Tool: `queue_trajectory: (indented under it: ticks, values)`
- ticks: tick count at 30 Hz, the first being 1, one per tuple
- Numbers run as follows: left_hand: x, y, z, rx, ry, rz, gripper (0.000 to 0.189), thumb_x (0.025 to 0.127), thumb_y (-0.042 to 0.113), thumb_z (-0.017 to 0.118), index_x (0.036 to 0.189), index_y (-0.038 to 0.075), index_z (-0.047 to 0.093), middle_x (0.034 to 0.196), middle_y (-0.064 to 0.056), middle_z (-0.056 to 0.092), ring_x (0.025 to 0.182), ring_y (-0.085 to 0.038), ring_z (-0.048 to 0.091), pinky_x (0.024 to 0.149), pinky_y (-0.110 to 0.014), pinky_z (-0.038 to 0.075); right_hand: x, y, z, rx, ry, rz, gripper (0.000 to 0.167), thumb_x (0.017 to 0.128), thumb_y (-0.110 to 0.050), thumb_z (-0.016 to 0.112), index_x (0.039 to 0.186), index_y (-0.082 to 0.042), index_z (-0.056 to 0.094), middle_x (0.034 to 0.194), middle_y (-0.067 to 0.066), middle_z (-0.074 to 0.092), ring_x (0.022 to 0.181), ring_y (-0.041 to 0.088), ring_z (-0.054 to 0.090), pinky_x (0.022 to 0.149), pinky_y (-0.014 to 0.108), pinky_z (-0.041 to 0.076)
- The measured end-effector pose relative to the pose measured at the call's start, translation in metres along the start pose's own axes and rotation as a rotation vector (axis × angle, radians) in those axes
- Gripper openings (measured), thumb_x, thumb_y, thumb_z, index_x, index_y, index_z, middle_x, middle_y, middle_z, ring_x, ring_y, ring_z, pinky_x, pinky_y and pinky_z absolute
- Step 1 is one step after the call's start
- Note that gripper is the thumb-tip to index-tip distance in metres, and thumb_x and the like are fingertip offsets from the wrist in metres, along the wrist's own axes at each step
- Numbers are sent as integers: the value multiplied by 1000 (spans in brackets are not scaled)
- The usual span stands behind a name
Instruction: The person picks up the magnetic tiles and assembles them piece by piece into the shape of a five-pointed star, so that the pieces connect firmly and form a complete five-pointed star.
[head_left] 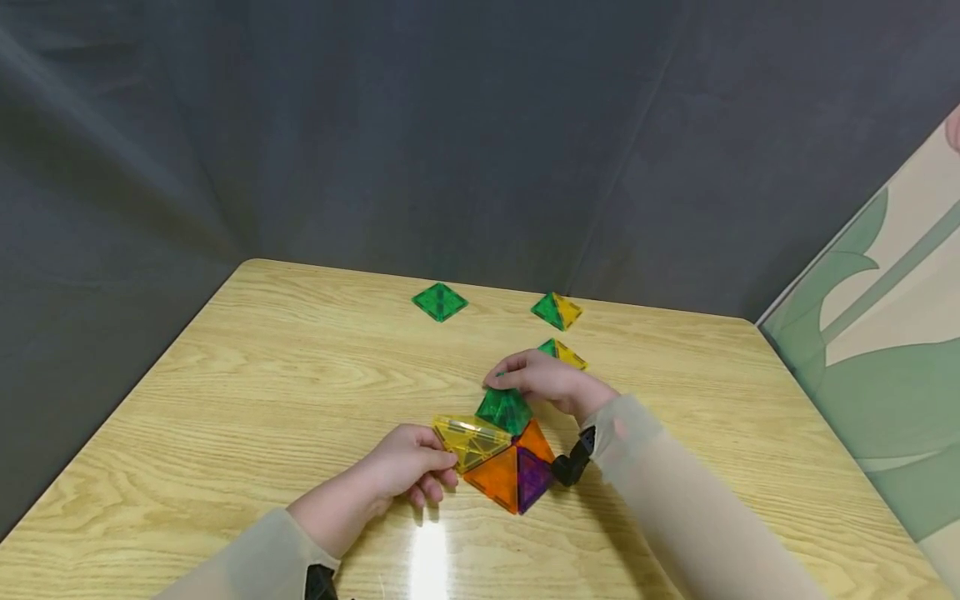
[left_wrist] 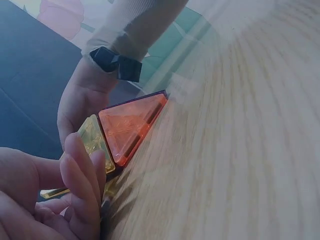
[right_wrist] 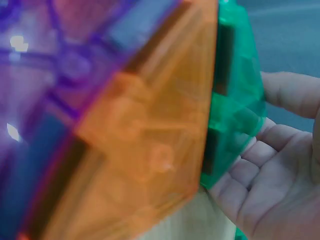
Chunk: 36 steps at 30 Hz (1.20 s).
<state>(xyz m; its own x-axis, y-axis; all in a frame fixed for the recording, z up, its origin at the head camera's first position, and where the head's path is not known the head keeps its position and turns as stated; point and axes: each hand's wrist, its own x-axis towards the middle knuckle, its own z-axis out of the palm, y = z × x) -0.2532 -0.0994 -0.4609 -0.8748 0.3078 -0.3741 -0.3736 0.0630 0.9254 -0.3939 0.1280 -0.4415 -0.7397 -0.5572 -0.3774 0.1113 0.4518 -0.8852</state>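
Near the table's middle, translucent magnetic tiles are joined in a cluster: yellow triangular tiles [head_left: 467,446] on the left, orange tiles [head_left: 497,478], a purple tile [head_left: 533,478] and green tiles [head_left: 501,411] at the far side. My left hand [head_left: 411,460] pinches the left corner of the yellow tiles between thumb and fingers. From behind, my right hand [head_left: 538,377] grips the green tiles; in the right wrist view its thumb and fingers [right_wrist: 292,95] hold their outer edge, beside an orange tile [right_wrist: 155,135]. The left wrist view shows an orange tile [left_wrist: 131,127] tilted up from the wood.
On the wooden table [head_left: 262,400], a green tile pair [head_left: 439,302] lies at the back. A green-and-yellow pair [head_left: 557,311] sits to its right, with another pair [head_left: 570,354] partly behind my right hand. A dark curtain [head_left: 450,150] hangs behind the table.
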Motion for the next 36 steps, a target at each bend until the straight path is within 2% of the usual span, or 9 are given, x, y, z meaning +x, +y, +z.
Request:
queue_trajectory:
  ticks: [3, 7, 11, 14, 18, 23, 29, 34, 36]
  values:
    - [1, 2, -2, 9, 14, 2, 8, 96, 3, 59, 92, -4, 58, 74, -10, 69, 48, -7, 57, 40, -17, 44, -1, 2, 2, 78, 17, 12, 26, 99, -18, 61, 115, 2, 67, 107, 10, 67, 88, 21, 65, 82, 38, 56]
    - [6, 7, -6, 15, 74, -4, 9, 97, 3, 58, 98, -5, 58, 79, -12, 67, 50, -9, 58, 41, -19, 44, -5, 5, 3, 166, 82, 28, 25, 100, -15, 59, 115, 5, 64, 99, 10, 68, 80, 20, 67, 76, 37, 57]
    - [13, 15, -14, -10, 148, -9, 18, 98, 4, 57, 113, -7, 58, 84, -12, 65, 52, -10, 59, 42, -20, 45, -8, 9, 5, 237, 173, 45, 25, 99, -15, 60, 112, 5, 64, 88, 9, 69, 74, 18, 68, 71, 35, 58]
    - [19, 21, -22, -23, 179, -13, 27, 100, 6, 55, 123, -7, 57, 88, -13, 65, 53, -10, 60, 43, -20, 47, -10, 13, 7, 275, 229, 55, 27, 99, -15, 60, 114, 7, 62, 82, 7, 68, 68, 14, 65, 67, 30, 57]
    - [26, 26, -35, -15, 180, -17, 30, 101, 10, 55, 125, -7, 60, 91, -12, 64, 56, -10, 62, 45, -19, 49, -11, 15, 8, 341, 299, 72, 29, 100, -14, 58, 118, 9, 60, 80, 5, 66, 65, 10, 58, 61, 24, 54]
    - [32, 28, -44, 4, 144, -18, 30, 101, 15, 57, 120, -8, 61, 87, -10, 63, 57, -11, 63, 47, -20, 51, -9, 14, 11, 404, 361, 61, 23, 102, -13, 55, 114, 7, 57, 81, 4, 66, 68, 10, 63, 64, 25, 56]
    - [36, 26, -45, 16, 141, -35, 30, 101, 14, 55, 121, -8, 59, 86, -10, 63, 56, -12, 62, 48, -23, 53, -8, 13, 14, 380, 370, 48, 22, 101, -12, 56, 114, 6, 58, 86, 6, 65, 72, 13, 63, 67, 27, 57]
    - [38, 25, -46, 26, 138, -35, 33, 102, 14, 54, 125, -8, 57, 87, -11, 63, 56, -13, 62, 48, -24, 54, -9, 11, 16, 273, 391, 50, 26, 101, -14, 57, 117, 7, 61, 95, 10, 64, 74, 15, 64, 70, 29, 57]
    - [38, 24, -45, 30, 159, -31, 31, 102, 15, 54, 123, -8, 58, 86, -10, 63, 56, -13, 61, 47, -24, 53, -10, 9, 16, 231, 405, 54, 27, 101, -16, 58, 116, 6, 62, 96, 10, 64, 75, 16, 63, 71, 30, 57]
